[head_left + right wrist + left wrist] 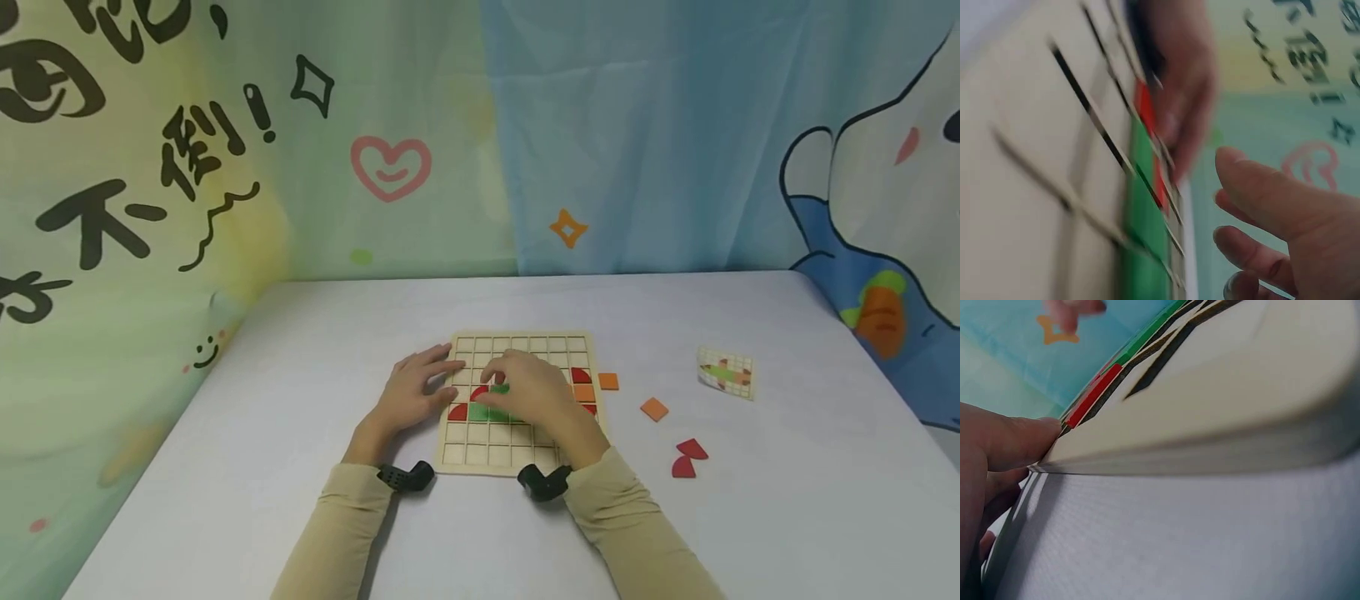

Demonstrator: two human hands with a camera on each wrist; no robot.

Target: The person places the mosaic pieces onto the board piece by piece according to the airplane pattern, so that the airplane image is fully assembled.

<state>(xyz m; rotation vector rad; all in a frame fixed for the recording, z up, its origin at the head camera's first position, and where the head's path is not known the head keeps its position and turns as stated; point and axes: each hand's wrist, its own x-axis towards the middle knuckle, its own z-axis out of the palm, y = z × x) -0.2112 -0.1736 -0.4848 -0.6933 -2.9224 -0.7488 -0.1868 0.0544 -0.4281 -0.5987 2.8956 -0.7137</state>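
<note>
A pale wooden grid board (454,454) lies on the table. My left hand (411,392) rests along its left edge, fingers spread; in the left wrist view the thumb (1029,439) touches the board's side. Over the board's middle hovers my right hand (534,393), fingers loosely bent. The right wrist view shows its thumb (1272,194) apart from the fingers, with nothing visible between them. Below lie green pieces (477,412) in the grid, beside a red quarter-round piece (457,412). An orange square (583,392) sits in the right columns between red pieces. My right hand hides some middle cells.
Right of the board are loose orange squares, one (608,381) beside its edge and another (654,409) farther out. Two red quarter-round pieces (683,467) lie nearer the front. A small pattern card (726,373) lies farther right. A printed curtain (645,142) hangs behind the table.
</note>
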